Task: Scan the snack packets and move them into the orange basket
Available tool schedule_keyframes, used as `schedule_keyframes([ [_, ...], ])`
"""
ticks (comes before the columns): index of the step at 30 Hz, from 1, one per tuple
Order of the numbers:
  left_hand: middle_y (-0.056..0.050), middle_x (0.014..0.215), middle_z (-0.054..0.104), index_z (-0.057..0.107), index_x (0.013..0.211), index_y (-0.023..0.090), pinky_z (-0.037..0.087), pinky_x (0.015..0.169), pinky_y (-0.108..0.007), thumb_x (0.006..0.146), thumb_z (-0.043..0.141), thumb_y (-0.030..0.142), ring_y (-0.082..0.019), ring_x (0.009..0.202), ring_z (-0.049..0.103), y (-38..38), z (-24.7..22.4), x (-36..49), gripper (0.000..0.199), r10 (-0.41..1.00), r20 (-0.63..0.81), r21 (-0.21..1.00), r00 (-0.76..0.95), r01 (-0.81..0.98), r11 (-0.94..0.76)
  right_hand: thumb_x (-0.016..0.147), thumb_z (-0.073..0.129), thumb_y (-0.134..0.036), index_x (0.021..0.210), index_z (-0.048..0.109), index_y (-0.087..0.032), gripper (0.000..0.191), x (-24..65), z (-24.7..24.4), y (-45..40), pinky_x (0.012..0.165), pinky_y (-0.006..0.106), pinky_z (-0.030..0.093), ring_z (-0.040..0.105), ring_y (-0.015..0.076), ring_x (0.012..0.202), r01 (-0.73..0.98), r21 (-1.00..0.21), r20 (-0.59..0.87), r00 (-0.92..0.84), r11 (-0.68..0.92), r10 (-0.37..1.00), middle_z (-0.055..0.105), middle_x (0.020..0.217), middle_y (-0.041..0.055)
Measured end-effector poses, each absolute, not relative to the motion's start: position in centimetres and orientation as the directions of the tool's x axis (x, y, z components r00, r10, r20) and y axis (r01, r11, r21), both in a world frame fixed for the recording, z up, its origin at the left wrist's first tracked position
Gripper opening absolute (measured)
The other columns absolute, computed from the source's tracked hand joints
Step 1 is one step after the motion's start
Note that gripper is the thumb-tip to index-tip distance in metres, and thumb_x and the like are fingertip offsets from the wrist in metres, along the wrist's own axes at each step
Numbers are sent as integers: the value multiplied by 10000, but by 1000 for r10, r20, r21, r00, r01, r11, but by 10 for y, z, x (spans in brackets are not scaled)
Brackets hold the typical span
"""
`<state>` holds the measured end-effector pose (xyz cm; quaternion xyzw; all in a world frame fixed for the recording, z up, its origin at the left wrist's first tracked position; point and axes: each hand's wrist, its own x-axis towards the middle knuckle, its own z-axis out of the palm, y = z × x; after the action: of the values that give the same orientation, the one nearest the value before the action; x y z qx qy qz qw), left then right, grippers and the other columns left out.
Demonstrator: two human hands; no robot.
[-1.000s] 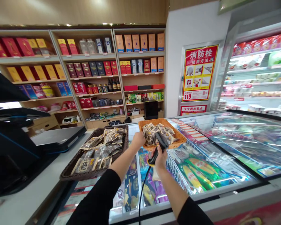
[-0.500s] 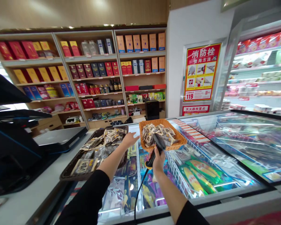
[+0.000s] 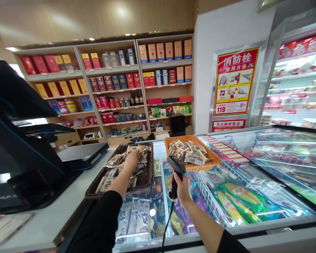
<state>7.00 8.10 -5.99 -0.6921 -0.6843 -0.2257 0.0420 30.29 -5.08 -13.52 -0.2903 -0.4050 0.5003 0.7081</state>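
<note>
My left hand [image 3: 132,160] is down among small snack packets [image 3: 115,161] in the dark brown woven basket [image 3: 150,175]. Its fingertips are hidden by the hand itself and the packets, so I cannot see whether one is gripped. Wrapped around the handle of a black barcode scanner [image 3: 176,175] is my right hand [image 3: 183,186]. The scanner's head points away from me, just in front of the orange woven basket [image 3: 214,162]. More of the same packets [image 3: 186,151] lie heaped in that orange basket.
Both baskets stand on a glass-topped freezer [image 3: 158,230] full of packaged goods. A scanner cord [image 3: 166,226] runs down toward me. On the left are a counter [image 3: 68,211], a flat scale [image 3: 84,153] and a black screen unit [image 3: 21,140]. Shelves of boxes [image 3: 116,82] line the back.
My left hand has moved left, from beside the orange basket into the dark basket. The scanner in my right hand has drawn back slightly from the orange basket. The view has shifted left.
</note>
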Motion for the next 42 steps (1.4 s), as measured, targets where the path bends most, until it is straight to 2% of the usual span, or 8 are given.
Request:
schedule_keyframes([
  [4, -82, 771, 666, 639, 936, 173, 478, 695, -304, 853, 488, 385, -229, 772, 635, 79, -54, 77, 273, 839, 513, 589, -181, 786, -190, 722, 662, -564, 757, 565, -195, 383, 302, -135, -52, 352, 237, 336, 435, 105, 337, -480, -816, 271, 172, 321, 947, 501, 490, -43],
  [7, -11, 656, 591, 595, 855, 171, 504, 607, -279, 796, 521, 481, -165, 634, 598, 73, -64, 85, 324, 875, 413, 860, -253, 425, -283, 753, 643, -534, 798, 583, -193, 349, 300, -137, -53, 360, 241, 338, 442, 104, 342, -451, -825, 319, 127, 341, 939, 526, 535, -38],
  [9, 26, 595, 521, 551, 783, 176, 508, 558, -274, 751, 547, 535, -134, 559, 553, 67, -74, 89, 360, 916, 318, 931, -247, 266, -252, 800, 599, -515, 778, 591, -190, 326, 302, -138, -54, 373, 244, 337, 441, 109, 342, -356, -856, 375, 71, 375, 924, 520, 513, -36],
  [14, 62, 536, 418, 475, 696, 198, 448, 461, -227, 735, 537, 567, -96, 473, 443, 56, -85, 93, 377, 931, 324, 907, -167, 335, -256, 824, 583, -443, 638, 567, -199, 308, 317, -132, -57, 400, 256, 337, 449, 138, 337, 36, -905, 421, -80, 425, 904, 487, 390, -27],
  [17, 68, 533, 386, 482, 706, 201, 425, 448, -213, 739, 536, 563, -91, 469, 412, 51, -79, 95, 367, 921, 360, 890, -146, 350, -292, 788, 618, -410, 652, 597, -199, 253, 320, -130, -58, 407, 256, 332, 467, 153, 353, 120, -891, 431, -71, 437, 899, 506, 392, -21],
  [27, 64, 555, 419, 542, 803, 187, 432, 441, -207, 722, 579, 530, -87, 472, 410, 48, -77, 101, 354, 921, 374, 906, -104, 253, -340, 720, 672, -387, 707, 666, -214, 174, 314, -128, -60, 425, 259, 334, 533, 197, 435, 77, -880, 464, -67, 468, 883, 537, 428, -5],
  [37, 59, 554, 426, 544, 795, 188, 433, 457, -213, 741, 559, 518, -97, 486, 429, 44, -73, 103, 335, 918, 379, 892, -113, 308, -331, 803, 612, -365, 691, 616, -203, 197, 314, -131, -60, 408, 257, 323, 448, 150, 352, 178, -865, 454, -124, 470, 882, 491, 394, -30],
  [42, 46, 575, 470, 558, 810, 178, 428, 478, -212, 759, 543, 498, -103, 505, 450, 43, -72, 101, 324, 912, 381, 893, -150, 317, -321, 819, 597, -415, 646, 566, -192, 284, 315, -131, -58, 408, 256, 353, 459, 135, 347, 43, -892, 449, -26, 450, 893, 495, 395, -30],
])
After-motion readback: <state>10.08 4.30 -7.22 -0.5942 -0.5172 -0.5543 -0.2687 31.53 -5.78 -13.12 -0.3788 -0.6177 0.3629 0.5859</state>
